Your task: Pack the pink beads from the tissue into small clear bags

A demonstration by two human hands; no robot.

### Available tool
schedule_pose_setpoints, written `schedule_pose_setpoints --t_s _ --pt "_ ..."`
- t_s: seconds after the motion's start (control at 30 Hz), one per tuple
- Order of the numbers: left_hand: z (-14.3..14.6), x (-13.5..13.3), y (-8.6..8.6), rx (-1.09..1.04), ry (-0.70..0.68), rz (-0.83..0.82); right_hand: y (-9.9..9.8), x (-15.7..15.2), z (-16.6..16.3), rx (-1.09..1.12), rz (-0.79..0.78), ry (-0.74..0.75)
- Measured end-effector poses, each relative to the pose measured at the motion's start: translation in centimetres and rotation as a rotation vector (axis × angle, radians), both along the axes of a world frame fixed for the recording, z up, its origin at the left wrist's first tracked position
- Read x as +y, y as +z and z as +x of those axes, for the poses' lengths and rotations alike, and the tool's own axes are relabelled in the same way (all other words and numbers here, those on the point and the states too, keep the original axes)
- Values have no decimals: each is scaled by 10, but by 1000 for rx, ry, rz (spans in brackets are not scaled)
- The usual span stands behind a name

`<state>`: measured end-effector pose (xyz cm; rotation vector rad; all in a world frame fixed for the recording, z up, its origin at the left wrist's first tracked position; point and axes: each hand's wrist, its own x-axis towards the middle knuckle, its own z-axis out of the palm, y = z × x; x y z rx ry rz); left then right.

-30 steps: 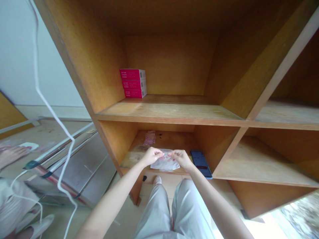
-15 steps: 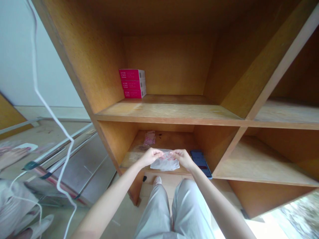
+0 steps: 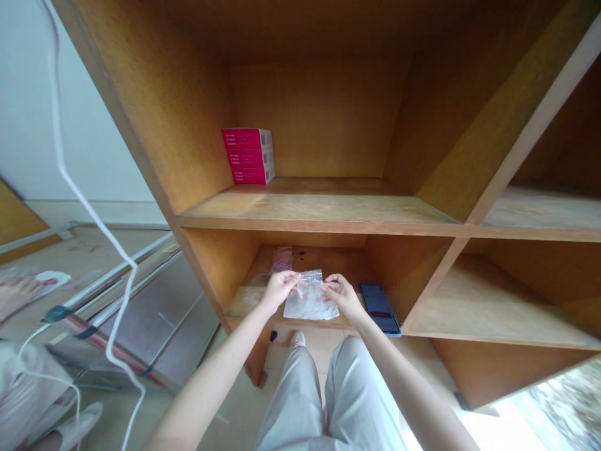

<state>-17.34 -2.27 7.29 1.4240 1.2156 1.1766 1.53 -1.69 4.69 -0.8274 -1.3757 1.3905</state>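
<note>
A clear plastic bag [image 3: 310, 302], seemingly a zip bag, lies spread over the front of the lower shelf between my hands. My left hand [image 3: 280, 290] pinches its upper left corner, thumb and fingers together. At the bag's right edge is my right hand [image 3: 342, 293], fingers curled and closed on the plastic near the top. Some pinkish colour shows through the bag by my fingertips; I cannot make out whether it is contents or fingers. Behind my left hand, a small clear bag with pink bits [image 3: 282, 258] rests deeper on the shelf.
A phone [image 3: 379, 307] lies to the right on the lower shelf [image 3: 323, 255]. Three pink boxes [image 3: 248, 156] are stacked on the upper shelf. A white cable [image 3: 89, 210] hangs at left, before a metal-framed rack and another person's hand [image 3: 17, 293].
My hands have moved apart along the bag's top edge. The bag's upper part now stands flatter and more visible between them. My right hand's fingers have curled more.
</note>
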Motion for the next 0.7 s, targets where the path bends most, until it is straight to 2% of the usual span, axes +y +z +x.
schedule_pose_setpoints --t_s 0.17,0.3,0.5,0.6,0.7 --pt "3 11 -18 -32 49 -32 -12 -4 -7 -39 123 -39" --pt "-2 24 -40 -47 93 -46 -27 10 -5 -83 94 -69" --pt "-35 34 -87 -56 446 -39 -44 70 30 -6 -88 -358" --pt "-44 34 -103 -70 495 7 -50 102 49 -21 -198 -437" --pt "-46 34 -109 -66 469 30 -58 125 59 -59 -260 -470"
